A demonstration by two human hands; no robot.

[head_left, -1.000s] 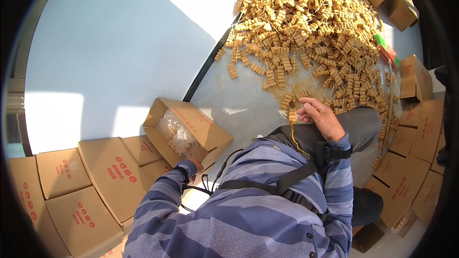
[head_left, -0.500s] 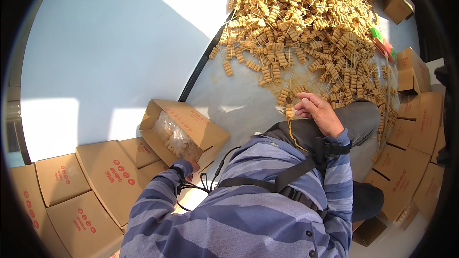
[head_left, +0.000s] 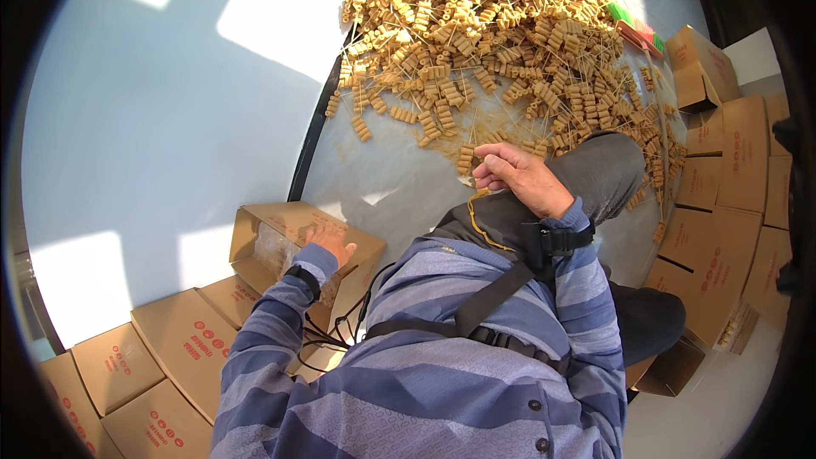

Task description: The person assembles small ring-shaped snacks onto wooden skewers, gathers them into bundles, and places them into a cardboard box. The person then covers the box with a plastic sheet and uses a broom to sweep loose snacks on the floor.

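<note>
Right hand (head_left: 520,178) fingers pinched on a skewer (head_left: 467,157), long axis pointing away toward the pile (head_left: 493,25) just beyond. Left hand (head_left: 330,244) fingers spread flat on open box (head_left: 289,242) flap.

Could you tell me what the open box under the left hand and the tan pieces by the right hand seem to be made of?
The box looks like plain brown corrugated cardboard, matte, with folded flaps and a clear, glossy plastic liner. The pieces are matte tan stacked beads on thin sticks; wood or a dried material, hard to tell.
</note>
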